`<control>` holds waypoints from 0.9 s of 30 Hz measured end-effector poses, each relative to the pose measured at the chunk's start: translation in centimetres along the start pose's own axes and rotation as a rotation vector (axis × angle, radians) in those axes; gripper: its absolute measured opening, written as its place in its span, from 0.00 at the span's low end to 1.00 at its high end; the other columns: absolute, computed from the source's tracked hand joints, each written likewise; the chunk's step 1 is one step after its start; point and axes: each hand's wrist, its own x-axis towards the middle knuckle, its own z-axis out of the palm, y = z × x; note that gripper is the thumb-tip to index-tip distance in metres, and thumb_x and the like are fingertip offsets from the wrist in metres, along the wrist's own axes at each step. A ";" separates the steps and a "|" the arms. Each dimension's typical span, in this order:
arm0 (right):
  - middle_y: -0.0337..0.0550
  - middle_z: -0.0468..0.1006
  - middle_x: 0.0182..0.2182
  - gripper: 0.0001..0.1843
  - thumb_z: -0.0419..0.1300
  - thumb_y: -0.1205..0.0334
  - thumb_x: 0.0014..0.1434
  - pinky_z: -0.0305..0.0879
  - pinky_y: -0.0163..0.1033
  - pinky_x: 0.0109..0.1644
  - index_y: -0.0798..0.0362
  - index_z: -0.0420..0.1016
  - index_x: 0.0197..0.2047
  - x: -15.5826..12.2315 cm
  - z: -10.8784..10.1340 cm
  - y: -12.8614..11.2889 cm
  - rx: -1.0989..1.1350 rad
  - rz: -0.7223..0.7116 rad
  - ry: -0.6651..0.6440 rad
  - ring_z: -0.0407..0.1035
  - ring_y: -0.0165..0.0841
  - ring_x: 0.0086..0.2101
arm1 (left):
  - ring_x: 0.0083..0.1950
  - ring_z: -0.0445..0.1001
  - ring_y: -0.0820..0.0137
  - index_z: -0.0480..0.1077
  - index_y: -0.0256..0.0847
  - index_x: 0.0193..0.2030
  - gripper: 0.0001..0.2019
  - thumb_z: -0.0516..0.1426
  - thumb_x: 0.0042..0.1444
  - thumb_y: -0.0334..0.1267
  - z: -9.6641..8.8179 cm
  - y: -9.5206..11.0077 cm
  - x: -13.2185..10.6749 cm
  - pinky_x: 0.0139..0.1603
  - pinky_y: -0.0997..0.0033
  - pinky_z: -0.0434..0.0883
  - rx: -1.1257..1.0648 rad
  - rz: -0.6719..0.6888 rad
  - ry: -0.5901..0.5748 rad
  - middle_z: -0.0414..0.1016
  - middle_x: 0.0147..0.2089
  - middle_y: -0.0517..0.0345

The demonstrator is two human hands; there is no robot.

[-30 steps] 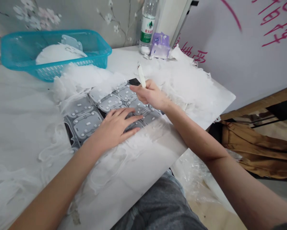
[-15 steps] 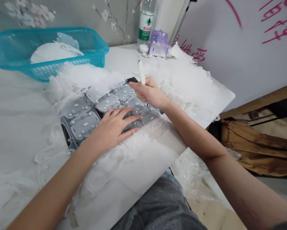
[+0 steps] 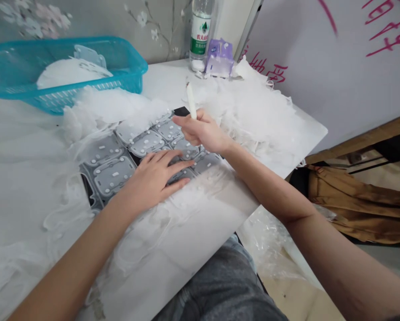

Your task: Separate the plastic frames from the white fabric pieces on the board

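A dark sheet carrying several grey translucent panels (image 3: 115,174), dotted with small white pegs and slots, lies on the white table. My left hand (image 3: 158,176) rests flat on it, fingers spread. Over the right part of the sheet, my right hand (image 3: 205,131) is closed around a white pen-like tool (image 3: 191,101). Its upper end points up and away from me. The lower tip is near the panels, and whether it touches them I cannot tell. Thin white film scraps (image 3: 109,107) cover the sheet's far left edge.
A blue plastic basket (image 3: 133,84) with white pieces stands at the back left. Behind the sheet are a water bottle (image 3: 200,33) and a purple packet (image 3: 219,58). A heap of white scraps (image 3: 263,111) lies to the right, near the table edge. Brown cloth (image 3: 353,200) hangs beyond.
The whole view has shifted slightly, so things on the table appear a little further left. My right hand still grips the tool; my left hand keeps its place on the panels.
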 end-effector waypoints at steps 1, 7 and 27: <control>0.28 0.42 0.13 0.28 0.55 0.60 0.63 0.37 0.32 0.18 0.50 0.45 0.15 0.2 -0.4 0.1 0.006 0.017 0.019 0.36 0.21 0.17 | 0.62 0.62 0.56 0.64 0.53 0.64 0.23 0.44 0.66 0.53 0.0 0.0 0.0 0.60 0.52 0.59 0.003 -0.002 -0.002 0.63 0.64 0.51; 0.27 0.42 0.14 0.28 0.56 0.59 0.63 0.38 0.31 0.17 0.50 0.44 0.18 0.9 -1.5 0.2 -0.046 0.066 0.058 0.36 0.21 0.17 | 0.61 0.63 0.57 0.64 0.51 0.64 0.24 0.44 0.66 0.53 0.1 -0.1 0.0 0.59 0.54 0.60 0.015 0.010 0.007 0.63 0.64 0.51; 0.28 0.41 0.14 0.27 0.54 0.60 0.63 0.38 0.32 0.18 0.49 0.42 0.18 -0.2 0.8 0.2 0.177 0.071 0.103 0.34 0.23 0.18 | 0.63 0.62 0.55 0.66 0.53 0.63 0.23 0.44 0.66 0.53 0.0 0.0 0.1 0.62 0.50 0.58 0.007 -0.002 0.013 0.63 0.64 0.50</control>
